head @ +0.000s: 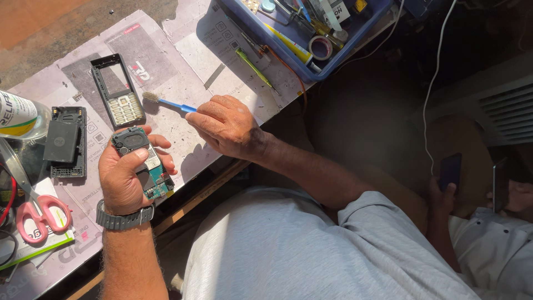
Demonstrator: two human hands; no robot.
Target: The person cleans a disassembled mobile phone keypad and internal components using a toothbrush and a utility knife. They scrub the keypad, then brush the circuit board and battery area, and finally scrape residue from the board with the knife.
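Note:
My left hand (123,178) grips an opened phone's circuit board (145,162), green with a black speaker part at its top end. My right hand (225,125) holds a blue-handled toothbrush (166,102) by the handle, its bristles pointing left over the bench, close to a black front cover with a keypad (117,90). A black back shell with a battery (66,141) lies left of my left hand. A dark watch sits on my left wrist.
Pink-handled scissors (38,218) and a bottle (19,115) lie at the left edge. A blue tray (311,33) of tools and tape stands at the top, a green screwdriver (254,68) beside it. Another person's hand holds a dark phone (448,173) at right.

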